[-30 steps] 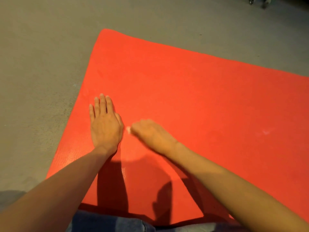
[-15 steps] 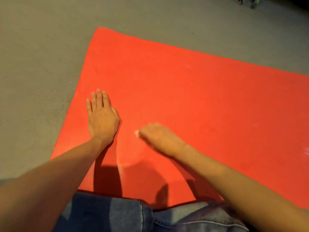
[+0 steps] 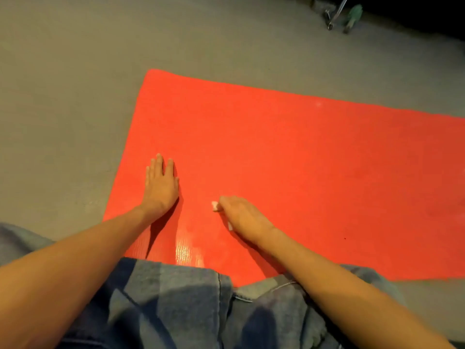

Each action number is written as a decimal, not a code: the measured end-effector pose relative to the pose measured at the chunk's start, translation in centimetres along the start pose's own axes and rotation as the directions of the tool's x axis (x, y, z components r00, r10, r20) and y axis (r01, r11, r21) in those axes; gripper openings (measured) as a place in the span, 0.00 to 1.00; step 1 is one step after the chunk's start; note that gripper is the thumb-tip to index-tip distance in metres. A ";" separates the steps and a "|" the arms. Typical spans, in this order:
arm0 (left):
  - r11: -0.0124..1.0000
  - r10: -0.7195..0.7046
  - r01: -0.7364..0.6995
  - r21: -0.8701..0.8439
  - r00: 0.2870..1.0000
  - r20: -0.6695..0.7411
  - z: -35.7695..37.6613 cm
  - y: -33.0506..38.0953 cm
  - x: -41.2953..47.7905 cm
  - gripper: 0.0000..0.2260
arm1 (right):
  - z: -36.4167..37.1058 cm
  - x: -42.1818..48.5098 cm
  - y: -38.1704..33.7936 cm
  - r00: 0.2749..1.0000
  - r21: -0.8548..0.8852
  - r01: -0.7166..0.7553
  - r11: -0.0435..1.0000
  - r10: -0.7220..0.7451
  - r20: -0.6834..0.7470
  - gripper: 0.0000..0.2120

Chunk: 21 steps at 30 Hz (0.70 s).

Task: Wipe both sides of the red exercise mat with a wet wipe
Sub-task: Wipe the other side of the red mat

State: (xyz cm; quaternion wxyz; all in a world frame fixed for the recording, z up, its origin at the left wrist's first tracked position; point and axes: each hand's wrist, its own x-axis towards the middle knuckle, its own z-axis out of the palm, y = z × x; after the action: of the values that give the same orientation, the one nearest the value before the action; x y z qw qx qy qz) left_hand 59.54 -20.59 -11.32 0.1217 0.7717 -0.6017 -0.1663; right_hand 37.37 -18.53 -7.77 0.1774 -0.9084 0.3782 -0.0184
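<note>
- left hand (image 3: 161,187) spread flat on mat (image 3: 302,159)
- right hand (image 3: 242,217) on mat, probably curled over wipe (image 3: 215,205)
- jeans (image 3: 176,298) overlap mat's near edge
- green thing (image 3: 353,15) beyond mat's far edge

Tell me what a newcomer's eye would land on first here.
The red exercise mat fills the middle, spread on grey floor. Near its left end, the left hand lies flat while the right hand holds a wet wipe against it. A glossy sheen glints between the forearms.
</note>
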 end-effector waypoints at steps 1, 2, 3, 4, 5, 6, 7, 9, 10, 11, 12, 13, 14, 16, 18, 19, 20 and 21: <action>0.999 0.029 -0.029 0.024 1.000 0.002 0.2 0.2 -1.0 0.23 | -0.5 0.5 1.1 0.982 -0.010 -0.165 0.986 0.164 -0.089 0.06; 0.997 0.069 -0.070 0.043 0.998 0.009 0.3 0.4 -1.9 0.23 | -0.8 0.8 1.6 0.947 -0.007 -0.292 0.957 0.287 -0.146 0.06; 0.992 0.114 -0.115 0.059 0.993 0.021 0.4 0.5 -2.8 0.22 | -0.7 0.6 1.5 0.937 -0.003 -0.317 0.949 0.312 -0.154 0.05; 0.984 0.160 -0.162 0.071 0.986 0.036 0.3 0.7 -3.6 0.20 | -0.5 0.0 0.8 0.963 0.003 -0.241 0.970 0.240 -0.124 0.04; 0.973 0.209 -0.213 0.083 0.976 0.055 0.1 0.8 -4.4 0.19 | 0.0 -1.0 -0.4 0.991 0.021 -0.109 0.994 0.111 -0.069 0.02; 0.962 0.251 -0.257 0.096 0.965 0.071 0.0 1.1 -5.0 0.18 | 0.3 -2.3 -1.9 1.000 0.032 0.019 0.999 -0.020 0.019 0.03; 0.948 0.287 -0.296 0.115 0.954 0.089 -0.3 1.3 -5.7 0.17 | 0.6 -3.5 -3.3 0.984 0.056 0.118 0.992 -0.124 0.127 0.04; 0.914 0.347 -0.373 0.161 0.923 0.168 -1.3 1.9 -7.0 0.19 | 0.7 -4.6 -4.0 0.948 0.048 0.191 0.980 -0.197 0.249 0.06; 0.898 0.352 -0.395 0.193 0.909 0.224 -1.7 2.1 -7.6 0.22 | 0.2 -4.3 -3.6 0.961 0.008 0.152 0.988 -0.150 0.234 0.05; 0.882 0.350 -0.415 0.223 0.894 0.279 -2.0 2.0 -8.1 0.25 | 0.0 -3.8 -2.8 0.982 -0.024 0.057 0.998 -0.052 0.181 0.03; 0.872 0.338 -0.426 0.241 0.880 0.333 -2.2 1.9 -8.5 0.30 | -0.5 -3.5 -2.0 0.992 -0.028 -0.076 0.997 0.078 0.095 0.03; 0.863 0.329 -0.440 0.249 0.863 0.384 -2.5 1.8 -8.9 0.35 | -0.9 -3.2 -1.4 0.980 -0.021 -0.196 0.980 0.196 0.016 0.05; 0.853 0.321 -0.458 0.252 0.839 0.439 -2.7 1.7 -9.5 0.40 | -1.1 -3.2 -1.1 0.964 -0.016 -0.266 0.964 0.266 -0.023 0.07; 0.810 0.283 -0.505 0.298 0.782 0.556 -3.1 1.3 -10.7 0.46 | -1.4 -3.4 -1.7 0.956 -0.010 -0.294 0.956 0.294 0.000 0.07; 0.753 0.230 -0.543 0.372 0.746 0.625 -3.1 1.1 -11.7 0.43 | -1.1 -4.0 -2.4 0.952 0.017 -0.303 0.953 0.302 0.048 0.10; 0.723 0.208 -0.559 0.406 0.737 0.643 -3.1 1.1 -12.2 0.41 | -1.0 -4.1 -2.3 0.949 0.026 -0.313 0.949 0.311 0.054 0.12; 0.696 0.196 -0.572 0.433 0.732 0.652 -3.1 1.1 -12.5 0.40 | -1.0 -4.2 -2.2 0.945 0.029 -0.323 0.946 0.321 0.055 0.13; 0.675 0.198 -0.585 0.451 0.731 0.653 -3.2 1.2 -12.7 0.39 | -0.9 -4.3 -2.0 0.946 0.037 -0.321 0.946 0.319 0.052 0.13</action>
State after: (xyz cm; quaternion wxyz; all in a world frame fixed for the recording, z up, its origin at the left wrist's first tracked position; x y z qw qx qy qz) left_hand 56.91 -8.58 -6.53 -0.2889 0.5270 -0.7871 -0.1387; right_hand 35.47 -14.55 -5.82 0.2070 -0.8311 0.5158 0.0224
